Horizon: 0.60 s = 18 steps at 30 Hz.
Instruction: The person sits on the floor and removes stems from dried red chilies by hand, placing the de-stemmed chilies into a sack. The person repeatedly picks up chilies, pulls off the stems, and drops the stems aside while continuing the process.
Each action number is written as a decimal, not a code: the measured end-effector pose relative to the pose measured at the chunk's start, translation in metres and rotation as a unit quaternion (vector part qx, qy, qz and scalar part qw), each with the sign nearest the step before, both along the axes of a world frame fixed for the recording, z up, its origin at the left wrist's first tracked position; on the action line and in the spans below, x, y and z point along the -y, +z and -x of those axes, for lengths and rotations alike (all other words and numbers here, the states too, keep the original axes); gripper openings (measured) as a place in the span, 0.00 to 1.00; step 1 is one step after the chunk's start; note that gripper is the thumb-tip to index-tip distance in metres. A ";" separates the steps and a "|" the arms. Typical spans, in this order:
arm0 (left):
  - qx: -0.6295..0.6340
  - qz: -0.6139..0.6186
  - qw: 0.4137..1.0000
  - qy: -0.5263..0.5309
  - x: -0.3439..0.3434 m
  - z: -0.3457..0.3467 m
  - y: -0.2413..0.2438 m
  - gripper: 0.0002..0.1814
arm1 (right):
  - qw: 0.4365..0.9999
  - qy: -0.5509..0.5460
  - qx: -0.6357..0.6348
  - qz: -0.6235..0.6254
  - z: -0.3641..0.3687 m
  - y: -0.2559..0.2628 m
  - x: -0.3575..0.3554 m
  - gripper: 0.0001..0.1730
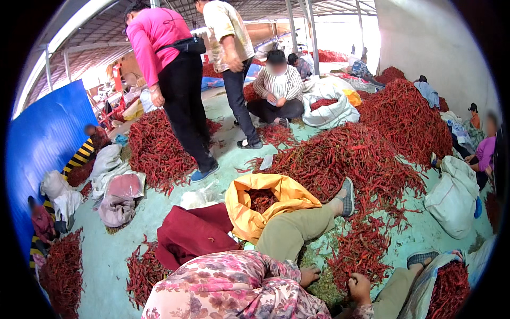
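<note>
My left hand [310, 276] is low over a patch of green stem litter [324, 285] between my outstretched legs. Its fingers are partly curled and mostly hidden from view. To the right, my right hand [359, 288] is bent beside a small heap of red chili peppers [360, 255]; whether it grips a pepper is unclear. An orange-yellow sack [239, 215], rolled open with peppers inside, stands against my olive trouser leg [295, 231]. By my other leg is a pale woven sack [422, 283] holding more peppers.
A large chili mound [342, 159] lies ahead. Dark red cloth [195, 235] lies at left. A seated person [277, 85] faces me near a white sack [330, 107]; two people stand left, one in a pink top [163, 40]. Another white sack [452, 199] stands right.
</note>
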<state>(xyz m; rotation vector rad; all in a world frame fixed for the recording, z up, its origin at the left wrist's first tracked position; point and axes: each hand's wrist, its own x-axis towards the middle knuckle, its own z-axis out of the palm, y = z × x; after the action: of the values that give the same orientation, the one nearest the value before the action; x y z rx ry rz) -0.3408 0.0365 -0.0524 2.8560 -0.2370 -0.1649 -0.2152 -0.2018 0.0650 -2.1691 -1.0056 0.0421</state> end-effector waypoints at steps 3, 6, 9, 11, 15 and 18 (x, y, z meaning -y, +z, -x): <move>-0.007 0.043 0.999 -0.004 -0.009 0.006 0.003 0.24 | 0.998 0.009 -0.055 0.012 0.018 -0.023 0.005 0.14; 0.013 0.073 0.997 -0.007 -0.011 0.013 0.009 0.25 | 0.995 0.019 -0.069 0.074 0.033 -0.026 0.007 0.14; 0.016 0.100 0.995 -0.008 -0.011 0.017 0.021 0.26 | 0.992 0.005 -0.114 0.062 0.037 -0.007 0.002 0.14; 0.017 0.115 0.993 -0.010 -0.009 0.016 0.020 0.26 | 0.994 0.000 -0.086 0.073 0.037 -0.004 0.003 0.14; 0.034 0.123 0.992 -0.015 0.000 0.015 0.022 0.23 | 0.992 0.014 -0.110 0.055 0.023 -0.031 0.010 0.14; 0.047 0.139 0.989 -0.013 -0.002 0.013 0.008 0.21 | 0.993 0.029 -0.112 0.034 0.025 -0.029 0.006 0.14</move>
<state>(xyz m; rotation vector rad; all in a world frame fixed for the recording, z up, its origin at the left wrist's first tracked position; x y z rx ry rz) -0.3541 0.0386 -0.0440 2.5870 -0.2917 -0.0005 -0.2398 -0.2079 0.0365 -2.1382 -0.9497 0.3448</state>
